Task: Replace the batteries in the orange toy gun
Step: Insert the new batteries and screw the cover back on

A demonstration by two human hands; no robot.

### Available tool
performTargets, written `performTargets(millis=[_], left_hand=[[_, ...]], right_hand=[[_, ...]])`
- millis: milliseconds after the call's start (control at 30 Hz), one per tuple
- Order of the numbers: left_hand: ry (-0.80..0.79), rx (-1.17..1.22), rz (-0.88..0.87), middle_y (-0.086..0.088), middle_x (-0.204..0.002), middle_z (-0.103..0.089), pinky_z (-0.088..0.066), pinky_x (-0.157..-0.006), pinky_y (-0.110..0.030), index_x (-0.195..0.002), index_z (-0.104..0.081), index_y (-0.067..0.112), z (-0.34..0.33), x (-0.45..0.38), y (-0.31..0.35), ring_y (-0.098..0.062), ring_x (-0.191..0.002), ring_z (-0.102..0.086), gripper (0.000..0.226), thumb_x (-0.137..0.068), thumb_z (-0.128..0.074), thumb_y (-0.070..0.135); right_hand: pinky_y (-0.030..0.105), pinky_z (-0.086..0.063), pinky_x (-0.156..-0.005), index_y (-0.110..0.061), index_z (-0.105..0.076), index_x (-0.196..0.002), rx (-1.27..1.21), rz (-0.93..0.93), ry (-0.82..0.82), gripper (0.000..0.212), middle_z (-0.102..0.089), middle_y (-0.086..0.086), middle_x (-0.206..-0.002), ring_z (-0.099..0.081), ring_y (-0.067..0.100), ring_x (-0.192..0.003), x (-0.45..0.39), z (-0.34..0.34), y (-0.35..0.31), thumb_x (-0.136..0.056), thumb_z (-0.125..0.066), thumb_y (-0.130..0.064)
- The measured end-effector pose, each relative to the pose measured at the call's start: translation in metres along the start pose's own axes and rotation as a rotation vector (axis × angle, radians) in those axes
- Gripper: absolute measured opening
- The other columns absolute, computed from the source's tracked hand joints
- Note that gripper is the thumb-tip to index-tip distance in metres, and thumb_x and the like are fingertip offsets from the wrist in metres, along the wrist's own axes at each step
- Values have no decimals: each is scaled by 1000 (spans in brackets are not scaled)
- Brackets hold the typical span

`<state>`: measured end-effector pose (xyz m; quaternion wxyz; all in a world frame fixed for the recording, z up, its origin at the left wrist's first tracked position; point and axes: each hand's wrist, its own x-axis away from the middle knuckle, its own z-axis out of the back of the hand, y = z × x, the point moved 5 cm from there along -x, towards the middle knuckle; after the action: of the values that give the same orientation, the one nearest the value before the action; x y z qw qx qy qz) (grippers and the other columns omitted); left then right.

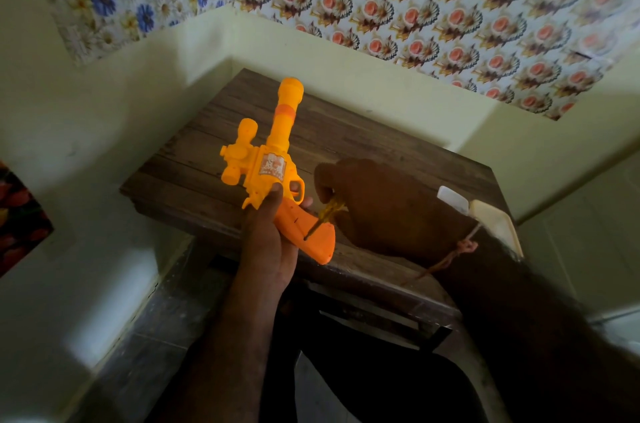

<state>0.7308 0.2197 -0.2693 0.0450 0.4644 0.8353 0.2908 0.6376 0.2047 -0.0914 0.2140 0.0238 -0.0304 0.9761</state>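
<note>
Here, from the head view, my left hand (266, 242) curls round the grip of the orange toy gun (273, 166), thumb on its body, barrel pointing away over the wooden table (214, 152). My right hand (388, 211) pinches a yellow-handled screwdriver (320, 220), tip touching the grip. A white case (453, 200) lies beyond my right wrist, partly hidden.
</note>
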Motion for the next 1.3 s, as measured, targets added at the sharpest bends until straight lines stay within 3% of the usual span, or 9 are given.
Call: performTargets(millis=[133, 267, 467, 633, 733, 867, 1033, 1200, 1300], left_hand=[[21, -6, 17, -16, -124, -62, -56, -70, -42, -145, -44, 19, 1, 0, 1, -26, -88, -69, 59, -91, -64, 31], [26, -11, 25, -10, -119, -63, -55, -71, -41, -144, -45, 21, 1, 1, 0, -24, -85, -69, 54, -93, -62, 30], [41, 10, 23, -14, -130, -63, -52, -90, -55, -141, -48, 23, -1, 2, 2, -28, -94, -70, 53, -90, -62, 30], [38, -16, 26, -15, -131, -60, -56, -71, -43, -143, -45, 22, -1, 3, 2, -25, -90, -70, 52, -94, -60, 30], [70, 17, 40, -13, -131, -63, -55, -81, -50, -140, -47, 24, 0, 4, 1, -26, -91, -72, 47, -95, -59, 29], [55, 5, 28, -9, -127, -62, -56, -70, -43, -144, -45, 22, -1, 3, 3, -26, -89, -71, 59, -89, -66, 33], [54, -8, 33, -9, -125, -63, -55, -71, -45, -143, -45, 25, -1, 4, 2, -27, -95, -68, 54, -93, -62, 34], [59, 3, 37, -11, -123, -63, -56, -64, -39, -145, -43, 22, 1, 4, 3, -26, -91, -68, 53, -95, -60, 32], [56, -4, 34, -12, -124, -63, -56, -69, -42, -144, -44, 22, 1, 3, 3, -25, -89, -69, 53, -95, -59, 32]], right_hand=[[20, -33, -58, -26, -50, -90, 35, -24, 10, 22, -42, -15, -79, -42, 3, -72, -1, 3, -1, -87, -59, -46], [11, -27, -56, -28, -43, -97, -45, 3, -22, 25, -36, -23, -74, -38, -8, -64, 3, 2, -4, -86, -65, -31], [31, -48, -71, -18, -56, -91, 50, -88, 21, 31, -59, -1, -91, -55, 14, -83, -1, 6, 4, -87, -57, -48], [20, -35, -58, -23, -49, -96, 19, -26, 4, 21, -47, -12, -84, -51, 11, -79, 2, -1, 4, -86, -62, -35], [28, -43, -64, -21, -50, -86, 23, -66, 15, 23, -52, -6, -80, -51, 12, -74, 0, 3, 5, -87, -59, -42], [30, -47, -72, -21, -54, -109, -1, -60, 7, 31, -56, -7, -94, -55, 12, -86, 2, 0, 4, -86, -62, -40], [28, -40, -65, -23, -47, -85, 36, -60, 10, 20, -46, -9, -77, -51, 12, -76, -1, 2, 6, -88, -59, -40], [29, -46, -71, -23, -50, -108, 11, -42, 29, 29, -54, -8, -95, -54, 13, -86, 3, -1, 3, -86, -61, -37], [27, -41, -63, -24, -45, -92, 10, -39, -1, 17, -50, -8, -84, -53, 13, -79, 1, 1, 3, -87, -61, -29]])
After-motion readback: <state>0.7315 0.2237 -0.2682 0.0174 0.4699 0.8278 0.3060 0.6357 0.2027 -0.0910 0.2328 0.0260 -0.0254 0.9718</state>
